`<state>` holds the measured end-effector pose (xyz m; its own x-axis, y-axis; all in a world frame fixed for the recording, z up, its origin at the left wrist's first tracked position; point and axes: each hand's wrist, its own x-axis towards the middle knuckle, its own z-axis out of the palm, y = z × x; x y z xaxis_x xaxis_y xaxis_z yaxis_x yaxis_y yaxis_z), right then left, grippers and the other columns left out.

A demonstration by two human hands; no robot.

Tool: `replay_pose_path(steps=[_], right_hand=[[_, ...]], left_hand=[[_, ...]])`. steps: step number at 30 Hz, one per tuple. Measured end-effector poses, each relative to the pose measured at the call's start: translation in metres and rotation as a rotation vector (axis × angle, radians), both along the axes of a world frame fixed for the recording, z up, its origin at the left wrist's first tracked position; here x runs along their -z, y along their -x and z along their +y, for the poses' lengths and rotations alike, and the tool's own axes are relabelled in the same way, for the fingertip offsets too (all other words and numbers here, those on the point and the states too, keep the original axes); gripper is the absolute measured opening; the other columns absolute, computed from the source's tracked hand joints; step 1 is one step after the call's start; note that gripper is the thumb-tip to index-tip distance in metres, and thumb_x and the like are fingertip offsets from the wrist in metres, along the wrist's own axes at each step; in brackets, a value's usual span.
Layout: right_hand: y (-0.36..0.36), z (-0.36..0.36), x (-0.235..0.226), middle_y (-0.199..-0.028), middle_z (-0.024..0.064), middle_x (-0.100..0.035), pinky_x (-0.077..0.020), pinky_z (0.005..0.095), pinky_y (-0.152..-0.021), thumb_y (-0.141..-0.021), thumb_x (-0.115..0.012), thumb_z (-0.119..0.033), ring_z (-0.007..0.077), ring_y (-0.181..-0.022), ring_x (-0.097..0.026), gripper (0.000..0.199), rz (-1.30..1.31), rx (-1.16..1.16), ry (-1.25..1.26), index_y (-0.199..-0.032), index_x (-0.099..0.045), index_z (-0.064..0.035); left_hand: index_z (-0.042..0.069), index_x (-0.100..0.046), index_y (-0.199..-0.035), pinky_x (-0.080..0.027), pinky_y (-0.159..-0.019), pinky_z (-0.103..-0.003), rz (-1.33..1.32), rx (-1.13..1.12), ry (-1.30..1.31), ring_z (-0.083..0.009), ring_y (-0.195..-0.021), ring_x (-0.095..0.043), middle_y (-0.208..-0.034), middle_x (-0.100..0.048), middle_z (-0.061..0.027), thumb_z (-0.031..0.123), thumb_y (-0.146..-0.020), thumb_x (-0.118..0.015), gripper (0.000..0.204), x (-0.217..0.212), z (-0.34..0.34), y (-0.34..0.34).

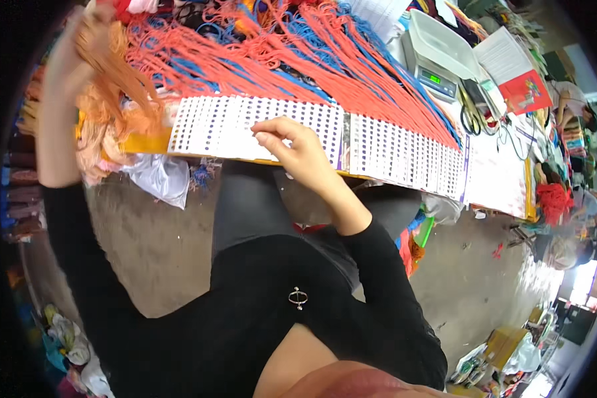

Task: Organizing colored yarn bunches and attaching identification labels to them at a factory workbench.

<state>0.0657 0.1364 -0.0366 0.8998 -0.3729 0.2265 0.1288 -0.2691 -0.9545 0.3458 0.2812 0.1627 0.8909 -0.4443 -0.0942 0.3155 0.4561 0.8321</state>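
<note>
My left hand (pixel 66 66) is raised at the far left, blurred, its fingers closed around a hank of orange-brown yarn (pixel 123 79). The lower strands hang over a heap of pale orange yarn (pixel 103 136) on the table corner. Close to the table's front edge, my right hand (pixel 295 149) hovers over white cards (pixel 222 126) with rows of dark holes. Its thumb and forefinger are nearly pinched; anything between them is too small to make out. Coral yarn strands (pixel 391 99) run from the cards' far edge toward the back, with blue yarn (pixel 371 40) among them.
A scale (pixel 438 56) with a white tray stands at the back right, beside black-handled scissors (pixel 472 109) and a red booklet (pixel 525 91). A white plastic bag (pixel 159 178) hangs below the table's left front edge. People sit at the far right among yarn piles.
</note>
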Motion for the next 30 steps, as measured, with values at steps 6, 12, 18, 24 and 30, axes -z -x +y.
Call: replay_pose_path(steps=[6, 12, 18, 24, 30], right_hand=[[-0.004, -0.011, 0.016, -0.087, 0.0067, -0.061, -0.0453, 0.0233, -0.069, -0.089, -0.055, -0.01, 0.0106, -0.078, -0.059, 0.018, -0.02, 0.131, -0.186, -0.099, -0.061, 0.0028], [-0.017, -0.007, 0.038, -0.079, 0.0073, -0.061, -0.0453, 0.0234, -0.061, -0.088, -0.054, -0.008, 0.0112, -0.069, -0.058, 0.014, 0.0, 0.201, -0.305, -0.094, -0.06, 0.0027], [-0.022, -0.013, 0.037, -0.075, 0.0075, -0.061, -0.0455, 0.0238, -0.056, -0.087, -0.056, -0.006, 0.0099, -0.062, -0.057, 0.01, 0.074, 0.152, -0.511, -0.089, -0.058, 0.0028], [-0.033, -0.011, 0.049, -0.071, 0.0032, -0.056, -0.0446, 0.0225, -0.056, -0.088, -0.055, -0.007, 0.0082, -0.062, -0.054, 0.009, 0.027, 0.173, -0.553, -0.087, -0.057, 0.0023], [-0.035, -0.024, 0.04, -0.08, 0.0038, -0.059, -0.039, 0.0189, -0.057, -0.094, -0.048, -0.016, 0.0076, -0.063, -0.055, 0.016, -0.015, 0.131, -0.69, -0.094, -0.052, -0.0013]], left_hand=[[0.002, -0.061, -0.103, -0.04, -0.063, -0.018, -0.486, 0.485, -0.331, -0.0059, -0.071, -0.05, -0.088, -0.057, -0.0018, 0.036, -0.096, -0.037, 0.042, 0.182, -0.033, 0.089], [0.0, -0.051, -0.121, -0.036, -0.067, -0.019, -0.157, 0.672, -0.238, -0.0055, -0.077, -0.047, -0.096, -0.058, -0.0008, 0.033, -0.099, -0.029, 0.045, 0.221, -0.062, 0.159], [0.003, -0.052, -0.122, -0.035, -0.06, -0.019, 0.069, 0.798, -0.2, -0.0031, -0.067, -0.041, -0.087, -0.055, 0.0032, 0.032, -0.099, -0.033, 0.042, 0.223, -0.066, 0.15], [0.0, -0.049, -0.124, -0.042, -0.064, -0.02, 0.145, 0.76, -0.195, -0.0054, -0.071, -0.047, -0.094, -0.057, -0.0018, 0.032, -0.099, -0.03, 0.044, 0.231, -0.068, 0.142], [-0.004, -0.047, -0.122, -0.047, -0.082, -0.033, 0.298, 0.827, 0.1, -0.0201, -0.1, -0.056, -0.119, -0.053, -0.014, 0.036, -0.099, -0.025, 0.051, 0.222, -0.076, 0.121]])
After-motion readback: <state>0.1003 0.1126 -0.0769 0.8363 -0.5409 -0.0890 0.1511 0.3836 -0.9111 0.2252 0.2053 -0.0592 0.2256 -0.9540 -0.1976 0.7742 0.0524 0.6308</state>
